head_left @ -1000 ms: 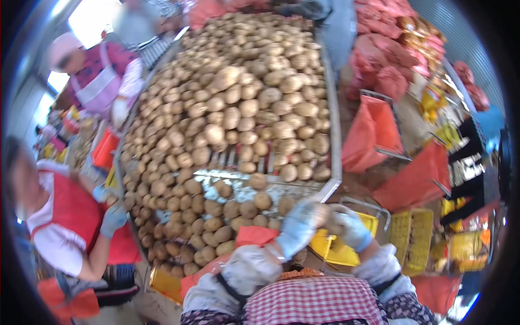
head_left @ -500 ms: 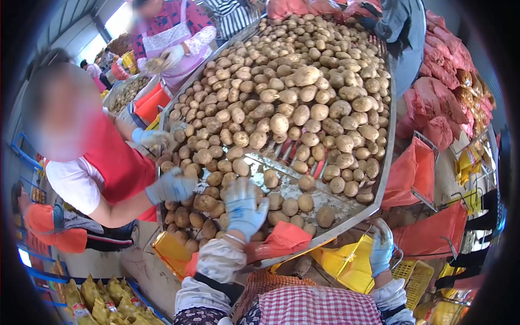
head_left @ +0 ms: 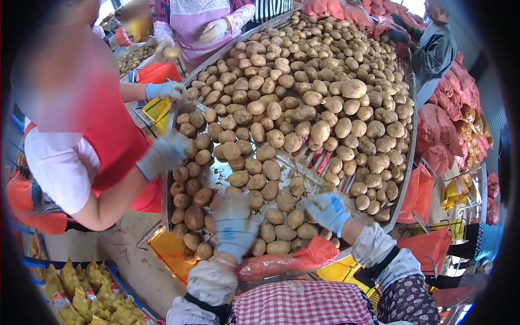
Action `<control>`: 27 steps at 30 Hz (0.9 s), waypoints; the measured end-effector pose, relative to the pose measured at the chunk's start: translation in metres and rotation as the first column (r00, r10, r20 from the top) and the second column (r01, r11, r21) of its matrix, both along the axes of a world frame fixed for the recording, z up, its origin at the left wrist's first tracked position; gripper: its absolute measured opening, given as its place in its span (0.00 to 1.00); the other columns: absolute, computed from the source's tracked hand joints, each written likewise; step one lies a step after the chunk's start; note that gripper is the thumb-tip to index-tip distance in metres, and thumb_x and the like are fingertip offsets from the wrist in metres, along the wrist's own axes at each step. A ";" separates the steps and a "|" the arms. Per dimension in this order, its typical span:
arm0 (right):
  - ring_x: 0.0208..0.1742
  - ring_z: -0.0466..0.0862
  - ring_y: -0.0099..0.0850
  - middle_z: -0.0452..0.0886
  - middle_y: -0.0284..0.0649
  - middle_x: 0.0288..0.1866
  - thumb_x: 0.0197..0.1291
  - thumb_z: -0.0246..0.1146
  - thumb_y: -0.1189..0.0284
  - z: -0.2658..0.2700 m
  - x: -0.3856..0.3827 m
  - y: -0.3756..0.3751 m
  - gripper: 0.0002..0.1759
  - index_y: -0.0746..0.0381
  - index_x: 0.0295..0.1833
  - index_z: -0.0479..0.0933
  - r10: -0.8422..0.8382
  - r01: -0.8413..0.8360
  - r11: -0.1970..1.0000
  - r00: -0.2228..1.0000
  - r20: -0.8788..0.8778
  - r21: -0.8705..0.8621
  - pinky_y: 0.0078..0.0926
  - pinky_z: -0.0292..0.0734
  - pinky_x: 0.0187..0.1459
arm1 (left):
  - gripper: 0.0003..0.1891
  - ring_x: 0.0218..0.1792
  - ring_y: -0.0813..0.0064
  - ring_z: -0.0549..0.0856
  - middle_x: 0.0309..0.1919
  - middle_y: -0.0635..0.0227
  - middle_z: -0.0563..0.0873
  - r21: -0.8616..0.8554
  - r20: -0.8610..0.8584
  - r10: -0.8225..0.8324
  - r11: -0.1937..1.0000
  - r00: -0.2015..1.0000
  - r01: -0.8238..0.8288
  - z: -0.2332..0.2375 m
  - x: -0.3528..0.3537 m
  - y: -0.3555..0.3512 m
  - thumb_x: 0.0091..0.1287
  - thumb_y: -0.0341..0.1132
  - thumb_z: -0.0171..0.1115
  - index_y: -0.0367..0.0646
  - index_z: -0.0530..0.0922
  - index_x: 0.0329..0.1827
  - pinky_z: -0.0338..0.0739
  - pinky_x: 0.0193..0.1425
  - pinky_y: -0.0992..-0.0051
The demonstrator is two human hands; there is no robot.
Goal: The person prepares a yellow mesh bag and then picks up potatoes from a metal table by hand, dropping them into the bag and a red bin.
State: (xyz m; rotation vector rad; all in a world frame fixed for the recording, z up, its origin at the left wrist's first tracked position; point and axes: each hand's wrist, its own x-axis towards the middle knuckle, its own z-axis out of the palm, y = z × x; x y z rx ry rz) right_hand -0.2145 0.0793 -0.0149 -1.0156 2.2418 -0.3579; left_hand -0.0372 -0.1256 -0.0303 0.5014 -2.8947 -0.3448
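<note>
My left hand [head_left: 234, 227], in a pale blue and white glove, is over the near left part of the metal sorting table. Its fingers are smeared by motion, so whether it holds a potato cannot be made out. Around it lie loose potatoes [head_left: 284, 233]. To the right, my right hand [head_left: 329, 212], gloved alike, reaches over the near potatoes with its fingers stretched out and apart, and nothing shows in it. A large heap of potatoes [head_left: 319, 103] covers the far part of the table. A red plastic bag [head_left: 292, 261] lies along the near rim.
On the left, a co-worker in a red apron [head_left: 127, 146] reaches gloved hands over the table. Another person in a purple apron [head_left: 197, 32] stands behind. Red sacks [head_left: 436, 130] are piled at right. Yellow bags [head_left: 81, 292] stand low on the left.
My right hand has come from beyond the table's right edge to over the near potatoes. My left hand has shifted slightly down. The view has turned, and several more potatoes lie in the near area.
</note>
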 end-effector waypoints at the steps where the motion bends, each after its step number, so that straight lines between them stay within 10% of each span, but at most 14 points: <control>1: 0.54 0.79 0.47 0.76 0.49 0.58 0.61 0.57 0.64 0.003 -0.010 -0.010 0.20 0.54 0.59 0.75 -0.096 0.071 0.977 0.989 -0.115 -0.202 0.39 0.74 0.56 | 0.33 0.63 0.45 0.68 0.65 0.48 0.67 -0.130 -0.100 0.216 0.965 0.971 -0.228 -0.018 0.012 -0.008 0.56 0.46 0.63 0.40 0.69 0.63 0.61 0.66 0.52; 5: 0.59 0.77 0.46 0.65 0.45 0.71 0.60 0.57 0.68 -0.007 -0.074 -0.066 0.31 0.53 0.71 0.62 -0.106 -0.087 0.928 0.871 -0.480 -0.363 0.41 0.74 0.57 | 0.34 0.65 0.46 0.66 0.66 0.48 0.67 0.203 -0.056 -0.123 0.970 0.991 0.132 -0.008 -0.007 -0.015 0.56 0.45 0.64 0.41 0.68 0.65 0.57 0.71 0.52; 7: 0.63 0.75 0.45 0.52 0.44 0.78 0.58 0.58 0.72 -0.014 -0.098 -0.095 0.37 0.54 0.74 0.54 0.027 -0.046 0.999 0.867 -0.497 -0.027 0.39 0.74 0.59 | 0.34 0.65 0.46 0.66 0.65 0.49 0.69 0.131 -0.157 -0.265 0.949 0.951 0.286 -0.009 -0.029 -0.011 0.56 0.44 0.64 0.41 0.67 0.66 0.57 0.70 0.51; 12: 0.64 0.74 0.43 0.59 0.46 0.74 0.57 0.60 0.70 -0.038 -0.109 -0.121 0.37 0.55 0.73 0.56 0.032 0.038 0.993 0.822 -0.568 0.111 0.42 0.73 0.59 | 0.35 0.68 0.47 0.64 0.67 0.50 0.68 0.222 -0.292 -0.373 0.870 0.881 0.441 0.005 -0.059 -0.033 0.57 0.44 0.62 0.43 0.66 0.69 0.54 0.73 0.51; 16: 0.55 0.80 0.46 0.73 0.52 0.61 0.52 0.66 0.54 -0.032 -0.088 -0.081 0.37 0.57 0.65 0.65 -0.173 0.056 0.965 0.869 -0.463 -0.257 0.38 0.76 0.53 | 0.31 0.68 0.45 0.65 0.67 0.51 0.67 -0.005 -0.119 -0.209 0.978 0.971 0.210 -0.040 -0.037 -0.036 0.58 0.45 0.61 0.46 0.70 0.66 0.57 0.71 0.51; 19: 0.52 0.81 0.42 0.78 0.49 0.55 0.56 0.62 0.54 -0.038 -0.071 -0.030 0.31 0.58 0.62 0.69 -0.372 0.318 0.828 0.928 -0.028 -0.462 0.38 0.78 0.50 | 0.29 0.65 0.47 0.69 0.64 0.50 0.71 0.142 -0.074 -0.305 0.939 0.949 0.313 -0.012 -0.026 -0.029 0.58 0.43 0.61 0.45 0.72 0.63 0.61 0.69 0.53; 20: 0.51 0.82 0.41 0.79 0.48 0.53 0.58 0.60 0.53 -0.033 -0.064 -0.015 0.29 0.59 0.59 0.71 -0.392 0.751 0.459 0.650 0.650 -0.474 0.39 0.79 0.49 | 0.28 0.63 0.47 0.71 0.63 0.50 0.72 0.155 -0.020 -0.364 0.919 0.931 0.363 -0.008 -0.026 -0.028 0.57 0.41 0.63 0.43 0.72 0.62 0.62 0.68 0.54; 21: 0.50 0.82 0.39 0.81 0.47 0.50 0.60 0.58 0.53 -0.025 -0.059 -0.005 0.27 0.61 0.57 0.73 -0.044 0.989 0.113 0.104 0.994 -0.099 0.39 0.80 0.47 | 0.26 0.61 0.48 0.73 0.60 0.49 0.75 0.266 -0.127 -0.342 0.893 0.931 0.364 -0.001 -0.043 -0.031 0.58 0.42 0.62 0.42 0.74 0.59 0.64 0.67 0.54; 22: 0.47 0.83 0.39 0.81 0.47 0.50 0.63 0.53 0.54 -0.017 -0.070 -0.006 0.25 0.63 0.54 0.74 0.120 0.995 -0.054 -0.074 0.990 0.081 0.38 0.83 0.42 | 0.26 0.59 0.49 0.74 0.59 0.49 0.75 0.208 -0.160 -0.239 0.940 0.958 0.270 0.010 -0.057 -0.029 0.59 0.44 0.60 0.42 0.74 0.60 0.65 0.65 0.54; 24: 0.45 0.84 0.38 0.81 0.48 0.48 0.64 0.50 0.57 -0.006 -0.092 0.012 0.23 0.66 0.51 0.75 0.135 0.987 -0.004 0.157 0.978 -0.158 0.36 0.84 0.40 | 0.25 0.55 0.50 0.76 0.55 0.51 0.77 -0.191 -0.267 -0.141 0.977 0.953 0.092 -0.003 -0.085 -0.022 0.59 0.45 0.59 0.41 0.75 0.57 0.67 0.63 0.55; 27: 0.34 0.82 0.28 0.83 0.39 0.36 0.61 0.55 0.62 0.009 -0.123 0.007 0.16 0.64 0.43 0.79 -0.443 0.748 0.138 0.633 0.636 -0.649 0.26 0.79 0.32 | 0.26 0.57 0.49 0.74 0.56 0.49 0.76 -0.004 -0.214 -0.424 0.901 0.880 0.433 -0.010 -0.084 -0.001 0.59 0.45 0.59 0.41 0.75 0.58 0.65 0.64 0.53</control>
